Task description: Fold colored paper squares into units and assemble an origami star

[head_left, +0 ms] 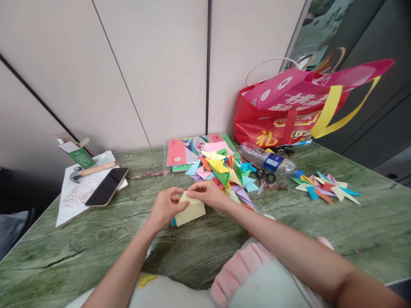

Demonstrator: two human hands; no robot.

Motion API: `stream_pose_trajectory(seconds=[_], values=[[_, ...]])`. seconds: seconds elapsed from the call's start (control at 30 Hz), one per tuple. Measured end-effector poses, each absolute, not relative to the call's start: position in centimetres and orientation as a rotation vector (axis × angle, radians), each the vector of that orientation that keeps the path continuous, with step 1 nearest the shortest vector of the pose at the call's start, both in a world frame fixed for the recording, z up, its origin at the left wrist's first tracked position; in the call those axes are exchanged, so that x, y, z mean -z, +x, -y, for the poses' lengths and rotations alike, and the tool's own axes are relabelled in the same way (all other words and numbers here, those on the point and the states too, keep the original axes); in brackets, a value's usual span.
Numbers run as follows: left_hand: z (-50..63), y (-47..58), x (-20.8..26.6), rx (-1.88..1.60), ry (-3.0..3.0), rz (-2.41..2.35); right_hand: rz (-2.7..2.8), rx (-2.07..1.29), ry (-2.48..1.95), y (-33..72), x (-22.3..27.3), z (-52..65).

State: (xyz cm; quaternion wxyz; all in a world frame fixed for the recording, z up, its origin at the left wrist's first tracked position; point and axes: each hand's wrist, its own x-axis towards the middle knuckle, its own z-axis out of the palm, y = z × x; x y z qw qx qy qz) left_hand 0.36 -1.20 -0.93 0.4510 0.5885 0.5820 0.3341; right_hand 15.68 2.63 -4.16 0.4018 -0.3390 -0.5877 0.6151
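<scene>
Between my two hands is a pale yellow sheet of paper [192, 212], its upper part folded over. My left hand [167, 205] pinches the paper's left side, thumb on the front. At the top fold, the fingers of my right hand [207, 192] press the paper together. A strip of blue paper [174, 221] shows from behind the sheet's left edge. Just beyond my right hand lies a heap of folded colored paper pieces [221, 167]. Black-handled scissors [265, 177] rest to the right of that heap.
Packs of colored paper [180, 152] lie behind the heap. A plastic bottle [272, 160] and a red bag [276, 111] stand or lie at back right, with more folded pieces [327, 187] nearer. At left are a phone [107, 187], a hammer [96, 169] and a small box [78, 154].
</scene>
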Motion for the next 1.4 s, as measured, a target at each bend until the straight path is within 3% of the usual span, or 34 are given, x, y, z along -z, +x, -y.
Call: stream_pose_trajectory(seconds=[1.07, 1.4], values=[[1.02, 0.34, 1.76, -0.871, 1.308, -1.302, 1.578, -1.391, -0.992, 15.43, 3.99, -2.59], [0.74, 0.48, 1.5, -0.931, 1.698, -1.485, 1.613, -1.443, -0.972, 15.3, 4.41, -2.63]])
